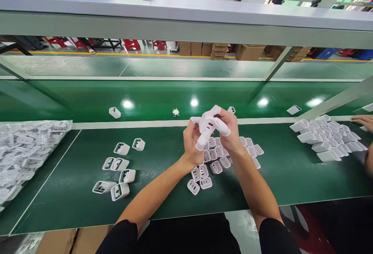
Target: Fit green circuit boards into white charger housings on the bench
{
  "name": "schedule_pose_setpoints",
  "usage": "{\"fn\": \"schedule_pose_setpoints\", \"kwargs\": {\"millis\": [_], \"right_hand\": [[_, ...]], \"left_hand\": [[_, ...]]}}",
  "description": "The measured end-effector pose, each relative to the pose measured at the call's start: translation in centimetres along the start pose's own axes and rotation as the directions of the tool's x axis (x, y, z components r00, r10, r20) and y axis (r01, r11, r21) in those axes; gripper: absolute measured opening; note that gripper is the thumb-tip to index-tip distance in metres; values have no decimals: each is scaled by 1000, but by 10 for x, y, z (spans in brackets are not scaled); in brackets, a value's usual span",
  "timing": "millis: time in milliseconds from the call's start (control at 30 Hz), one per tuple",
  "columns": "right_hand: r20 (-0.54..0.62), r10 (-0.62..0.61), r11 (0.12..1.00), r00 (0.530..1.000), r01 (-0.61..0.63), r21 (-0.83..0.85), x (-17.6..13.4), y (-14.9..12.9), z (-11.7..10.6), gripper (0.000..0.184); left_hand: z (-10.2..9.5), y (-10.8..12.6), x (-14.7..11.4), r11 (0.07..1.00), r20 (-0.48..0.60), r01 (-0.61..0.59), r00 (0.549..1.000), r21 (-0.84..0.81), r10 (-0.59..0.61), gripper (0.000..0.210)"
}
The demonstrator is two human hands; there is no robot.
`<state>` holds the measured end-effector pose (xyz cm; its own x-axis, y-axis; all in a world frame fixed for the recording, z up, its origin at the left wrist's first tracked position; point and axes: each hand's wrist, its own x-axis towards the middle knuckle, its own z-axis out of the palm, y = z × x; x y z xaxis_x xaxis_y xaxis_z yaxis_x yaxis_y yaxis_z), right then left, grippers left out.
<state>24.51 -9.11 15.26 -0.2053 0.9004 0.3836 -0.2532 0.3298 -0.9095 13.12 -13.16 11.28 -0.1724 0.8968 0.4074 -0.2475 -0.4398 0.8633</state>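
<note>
My left hand (193, 142) and my right hand (230, 130), both with white finger cots, are closed on a small white charger housing (209, 125). Dark slots show on its near face; the finger cots hide much of it. Below and behind my hands, several white slotted housings (205, 183) stand grouped on the green table. To the left sit several open white housings (120, 164) with green circuit boards visible inside.
A clear plastic bag of white parts (29, 149) lies at far left. Several white housings (329, 139) are clustered at right, near another person's hand (364, 120). On the green strip behind are a small component (175, 112) and a white housing (114, 112). A shelf (186, 16) spans above.
</note>
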Motion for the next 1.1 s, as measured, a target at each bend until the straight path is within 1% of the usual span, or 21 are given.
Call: {"fn": "schedule_pose_setpoints", "kwargs": {"millis": [67,133,267,333,400,467,567,667,767,867,1000,1067,1100], "right_hand": [[-22,-12,1000,1000,11,-29,1,-1,-1,47],[-57,-44,995,997,39,-91,2,-2,-5,49],[-127,-172,965,977,142,-219,6,0,-18,54],[-135,-218,954,966,183,-238,7,4,-23,53],[-125,-239,945,963,201,-258,8,8,-26,50],[-107,-253,933,962,213,-290,9,13,-28,48],[-78,-243,925,967,207,-318,9,18,-29,47],[-47,-205,939,978,183,-292,9,20,-30,50],[-8,-191,942,981,181,-282,10,18,-32,55],[8,-174,922,985,166,-349,11,17,-34,62],[-64,-209,905,976,169,-390,13,20,-38,69],[-101,-224,906,969,170,-387,14,21,-41,68],[-119,-230,908,966,169,-383,15,21,-42,67]], "left_hand": [[-1,1,2,1000,37,13,999,-27,-12,61],[-2,4,5,996,92,51,995,-68,-45,62],[-6,11,13,960,120,216,973,-180,-197,69],[-6,15,17,910,174,321,943,-262,-283,68],[-7,18,21,848,248,415,905,-330,-346,65],[-8,19,24,791,275,480,875,-379,-399,60],[-9,15,26,711,265,543,840,-447,-474,51],[-8,9,26,617,257,587,800,-524,-542,44],[-8,4,24,562,256,588,788,-582,-560,36],[-9,0,24,557,237,577,790,-597,-565,31],[-14,-7,28,576,192,567,790,-589,-581,33],[-19,-14,34,628,170,547,812,-554,-558,37],[-24,-19,39,682,152,523,836,-511,-527,39]]}}
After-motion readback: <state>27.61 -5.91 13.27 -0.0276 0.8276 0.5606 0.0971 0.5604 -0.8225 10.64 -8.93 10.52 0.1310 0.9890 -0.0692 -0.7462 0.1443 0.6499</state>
